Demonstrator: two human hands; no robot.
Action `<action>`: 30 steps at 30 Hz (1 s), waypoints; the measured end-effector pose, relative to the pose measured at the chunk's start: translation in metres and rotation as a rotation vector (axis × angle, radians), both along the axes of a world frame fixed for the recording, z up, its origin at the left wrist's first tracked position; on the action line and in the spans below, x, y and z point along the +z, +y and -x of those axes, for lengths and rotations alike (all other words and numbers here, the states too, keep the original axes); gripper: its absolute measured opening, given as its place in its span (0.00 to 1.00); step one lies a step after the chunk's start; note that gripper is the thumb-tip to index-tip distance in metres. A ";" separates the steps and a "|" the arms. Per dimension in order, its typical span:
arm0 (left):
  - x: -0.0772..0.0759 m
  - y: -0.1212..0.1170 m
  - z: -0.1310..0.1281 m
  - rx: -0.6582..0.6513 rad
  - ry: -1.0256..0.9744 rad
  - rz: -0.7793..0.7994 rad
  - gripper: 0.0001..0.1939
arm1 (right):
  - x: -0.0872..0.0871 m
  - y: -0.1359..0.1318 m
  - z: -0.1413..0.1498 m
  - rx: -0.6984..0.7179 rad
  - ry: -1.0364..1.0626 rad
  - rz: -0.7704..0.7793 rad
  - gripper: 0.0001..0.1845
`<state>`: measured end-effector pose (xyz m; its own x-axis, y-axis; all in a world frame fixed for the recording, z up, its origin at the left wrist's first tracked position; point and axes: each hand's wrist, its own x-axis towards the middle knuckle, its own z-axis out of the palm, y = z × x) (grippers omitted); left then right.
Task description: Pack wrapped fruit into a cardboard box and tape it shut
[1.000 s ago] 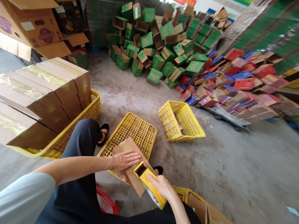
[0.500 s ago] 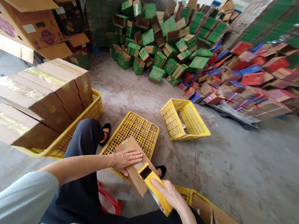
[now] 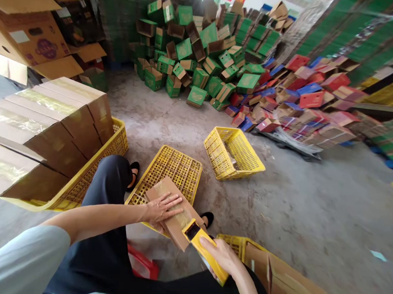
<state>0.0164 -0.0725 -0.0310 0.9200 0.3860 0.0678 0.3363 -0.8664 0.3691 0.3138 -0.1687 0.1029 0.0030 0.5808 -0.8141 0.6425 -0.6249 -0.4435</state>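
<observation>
A brown cardboard box rests on an upturned yellow crate between my knees. My left hand lies across the top of the box, fingers outstretched, partly over a strip of clear tape. My right hand is wrapped round a yellow tape dispenser. The dispenser's head sits at the near right end of the box, where the tape strip reaches it. The underside of the box against the crate is mostly hidden.
Taped brown boxes fill a yellow crate on my left. More cardboard stands in a crate at my right. A yellow basket is ahead on the floor. Green cartons and red-blue cartons lie heaped behind. A red stool shows below.
The dispenser has reached the box's near right end, with more tape visible between it and my left hand. My left fingers have spread a little. The view has swung slightly right.
</observation>
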 end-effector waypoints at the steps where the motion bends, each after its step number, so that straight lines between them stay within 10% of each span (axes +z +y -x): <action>1: -0.002 -0.004 -0.005 -0.003 0.021 -0.038 0.60 | -0.001 0.000 -0.002 -0.004 0.005 -0.005 0.28; 8: -0.006 -0.012 -0.022 -0.120 -0.038 -0.097 0.47 | 0.000 0.000 -0.007 -0.058 0.037 0.022 0.28; 18: 0.002 0.048 0.020 -0.111 0.022 -0.070 0.38 | -0.015 0.021 0.029 -0.167 0.089 -0.045 0.26; 30: 0.014 0.037 0.015 -0.013 0.080 -0.044 0.53 | -0.012 0.051 0.061 -0.201 0.087 -0.042 0.25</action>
